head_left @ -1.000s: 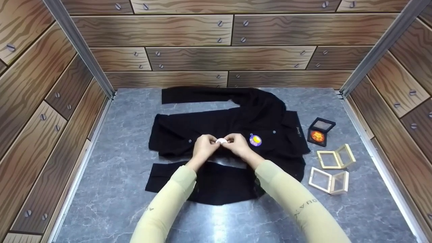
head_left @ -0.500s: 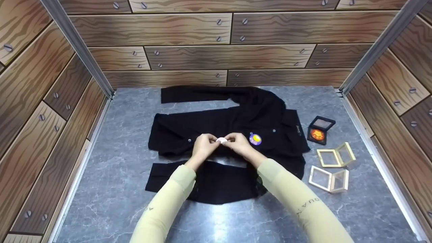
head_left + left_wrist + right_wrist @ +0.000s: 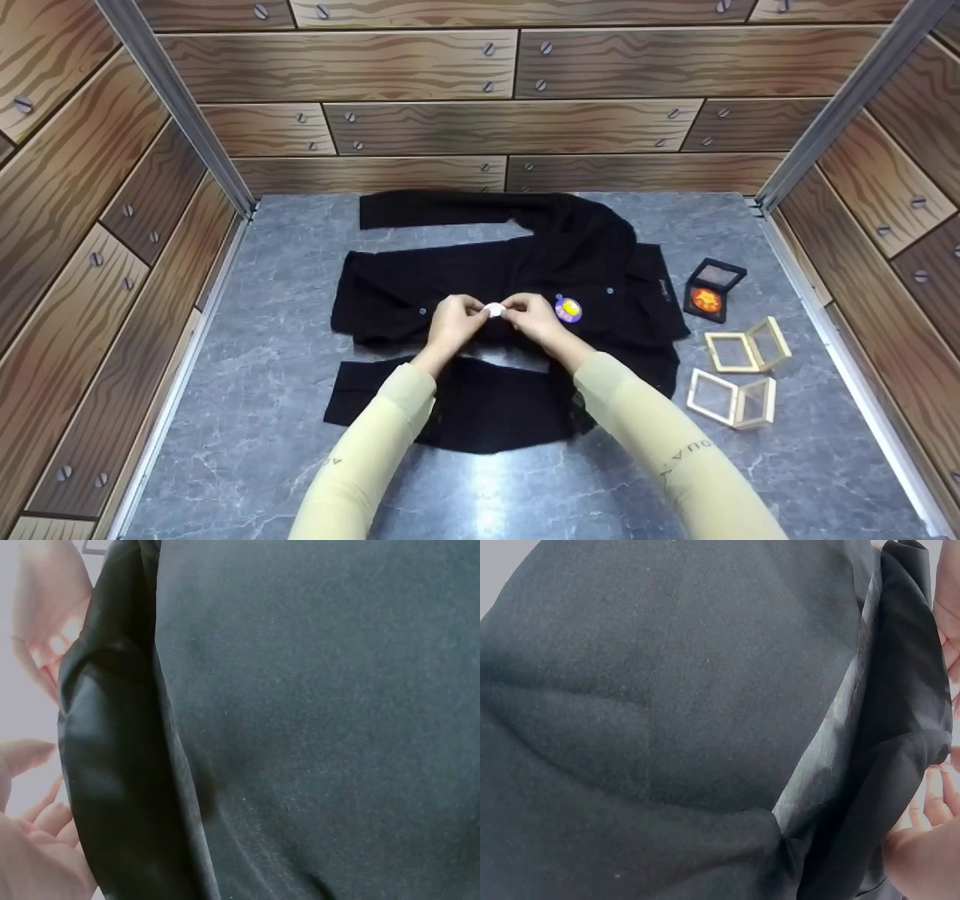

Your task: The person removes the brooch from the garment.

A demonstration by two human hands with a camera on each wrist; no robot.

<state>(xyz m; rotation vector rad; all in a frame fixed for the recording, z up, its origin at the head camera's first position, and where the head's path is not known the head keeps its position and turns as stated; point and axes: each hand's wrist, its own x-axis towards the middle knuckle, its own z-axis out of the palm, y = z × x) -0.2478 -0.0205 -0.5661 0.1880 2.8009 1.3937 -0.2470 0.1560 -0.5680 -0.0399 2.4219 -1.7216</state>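
1. I see left hand [image 3: 454,324] and right hand [image 3: 535,318] pinch a small white round disc [image 3: 494,309], thumbs to curled fingers, likely steadying both sides.
2. Disc's over a black cloth shirt [image 3: 450,274], spread out presumably for reach.
3. Farther, right: unfolded black square case [image 3: 707,286], perhaps parked aside.

Grey marbled surface [image 3: 270,315]. Lying directly on it: black shirt [image 3: 465,270], spread out, sleeves [image 3: 435,209] pointing left in head view; near its collar [image 3: 654,281] end, open black case [image 3: 690,304], open yellow case [image 3: 749,352], open cream case [image 3: 736,405].
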